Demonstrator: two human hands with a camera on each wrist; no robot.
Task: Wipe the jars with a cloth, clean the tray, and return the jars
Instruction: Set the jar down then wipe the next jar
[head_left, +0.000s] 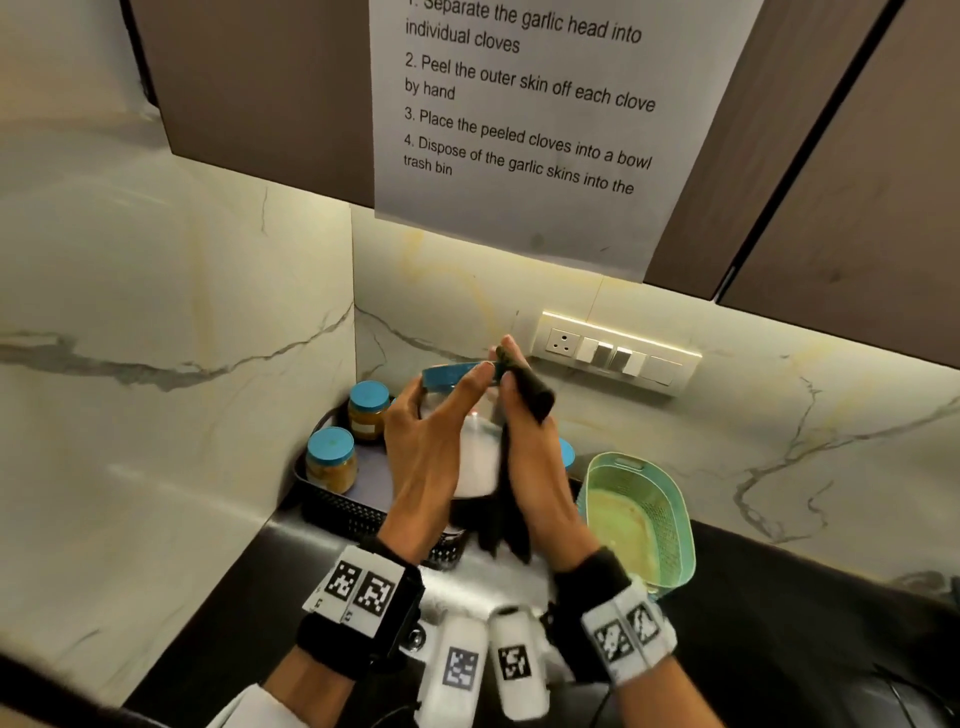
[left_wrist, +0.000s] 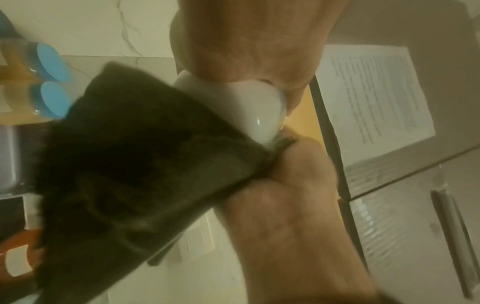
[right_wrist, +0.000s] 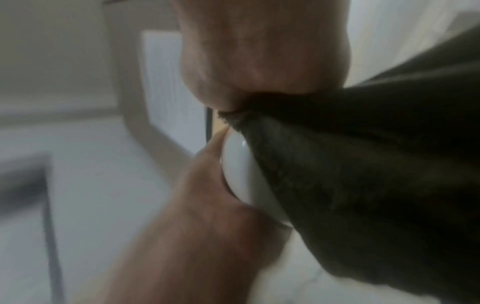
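My left hand (head_left: 431, 441) grips the white-filled jar (head_left: 475, 457) above the black tray (head_left: 343, 506); right hand (head_left: 540, 488) presses the dark cloth (head_left: 530, 387) onto its side. Two blue-lidded jars (head_left: 331, 460) sit in the tray, green basket (head_left: 641, 514) beside it on the table.

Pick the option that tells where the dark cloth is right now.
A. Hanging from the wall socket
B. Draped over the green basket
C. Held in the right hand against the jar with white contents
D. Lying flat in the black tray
C: the head view shows the right hand holding the dark cloth against the white-filled jar, which the left hand holds above the black tray.
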